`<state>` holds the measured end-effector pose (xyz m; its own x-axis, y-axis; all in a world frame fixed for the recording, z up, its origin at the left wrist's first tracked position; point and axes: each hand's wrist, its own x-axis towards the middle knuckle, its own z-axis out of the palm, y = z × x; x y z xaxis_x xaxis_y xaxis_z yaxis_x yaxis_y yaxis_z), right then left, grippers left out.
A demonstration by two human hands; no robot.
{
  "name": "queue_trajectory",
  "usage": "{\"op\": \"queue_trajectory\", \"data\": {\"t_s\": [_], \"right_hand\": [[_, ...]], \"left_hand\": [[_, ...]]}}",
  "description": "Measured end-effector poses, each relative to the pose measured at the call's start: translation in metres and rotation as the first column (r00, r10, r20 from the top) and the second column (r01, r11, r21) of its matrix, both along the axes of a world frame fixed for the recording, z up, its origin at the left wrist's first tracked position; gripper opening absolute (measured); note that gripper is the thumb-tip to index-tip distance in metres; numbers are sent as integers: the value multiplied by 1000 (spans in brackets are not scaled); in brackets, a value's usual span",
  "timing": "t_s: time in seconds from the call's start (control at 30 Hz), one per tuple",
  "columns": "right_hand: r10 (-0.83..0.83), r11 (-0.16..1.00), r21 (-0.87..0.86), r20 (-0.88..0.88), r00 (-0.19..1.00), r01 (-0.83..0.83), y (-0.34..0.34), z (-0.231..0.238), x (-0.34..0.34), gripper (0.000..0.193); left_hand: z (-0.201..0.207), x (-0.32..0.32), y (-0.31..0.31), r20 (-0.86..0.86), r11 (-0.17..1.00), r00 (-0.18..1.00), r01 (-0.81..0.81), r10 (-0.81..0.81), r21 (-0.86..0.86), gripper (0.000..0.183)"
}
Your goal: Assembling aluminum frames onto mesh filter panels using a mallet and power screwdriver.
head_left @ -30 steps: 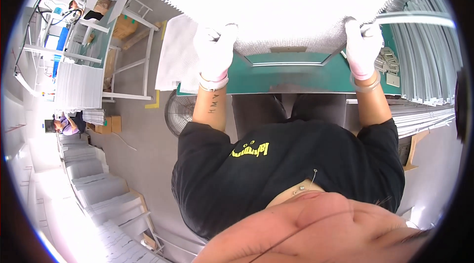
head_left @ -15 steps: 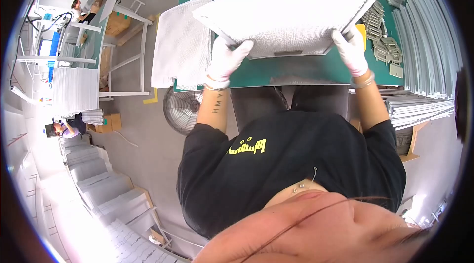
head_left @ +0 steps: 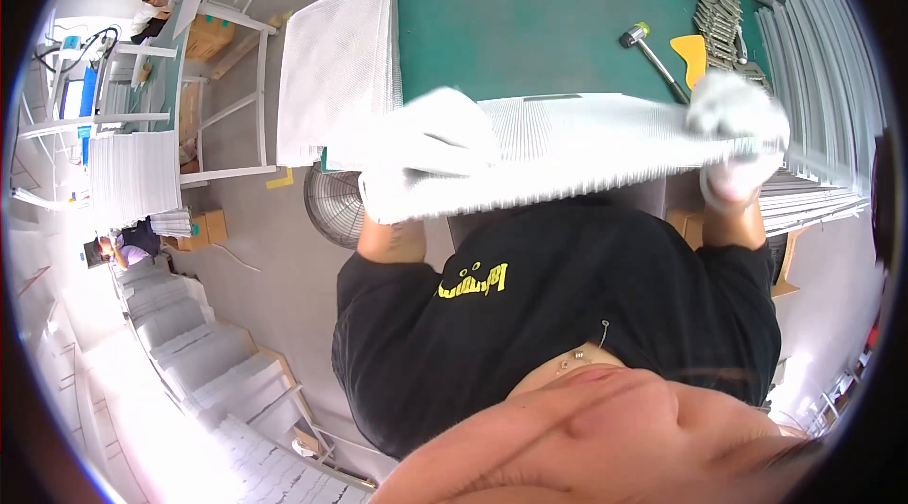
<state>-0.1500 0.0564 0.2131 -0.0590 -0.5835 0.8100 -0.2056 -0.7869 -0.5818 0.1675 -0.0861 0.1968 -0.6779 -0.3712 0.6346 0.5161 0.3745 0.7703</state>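
A silvery mesh panel with a metal edge [head_left: 586,145] is held tilted steeply over the near edge of the green table, close to my body. My left hand [head_left: 443,130], in a white glove, grips its left end. At the opposite end my right hand [head_left: 740,118], also gloved and smeared by motion, is closed round the panel's edge. Just beyond the panel lie a hammer [head_left: 660,66] with a dark and yellow-green head and a flat yellow tool [head_left: 689,58]. Part of the hammer's handle is hidden near my right hand.
White mesh sheets [head_left: 336,69] are stacked on the left of the green table [head_left: 530,22]. Small metal pieces [head_left: 717,26] lie at the right, beside long metal strips [head_left: 823,88]. A floor fan [head_left: 331,206] stands below the left edge. Two people are at the far left.
Both hands have brought the panel toward my body and tipped it, so it appears much narrower. My hands are farther apart. The hammer and the table's middle have come into view.
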Motion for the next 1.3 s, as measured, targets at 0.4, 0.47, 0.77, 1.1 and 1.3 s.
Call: {"op": "queue_trajectory", "data": {"t_s": [0.4,0.47,0.77,1.1,1.3], "right_hand": [[290,957,85,-341,894,-278,40,-2,10,21],[319,947,95,-353,879,-306,40,-4,8,21],[337,942,131,-387,858,-310,48,1,6,22],[307,952,106,-350,885,-288,51,-6,12,25],[302,948,24,-374,877,-316,10,0,-17,42]], "left_hand": [[-105,-19,-67,709,834,695,318,119,-452,46],[-103,-15,-69,744,833,650,317,157,-454,42],[-67,-77,-78,909,797,335,463,247,-387,43],[-122,-141,-48,770,833,615,507,-172,-220,58],[-51,-81,-70,879,950,400,269,-259,158,62]]}}
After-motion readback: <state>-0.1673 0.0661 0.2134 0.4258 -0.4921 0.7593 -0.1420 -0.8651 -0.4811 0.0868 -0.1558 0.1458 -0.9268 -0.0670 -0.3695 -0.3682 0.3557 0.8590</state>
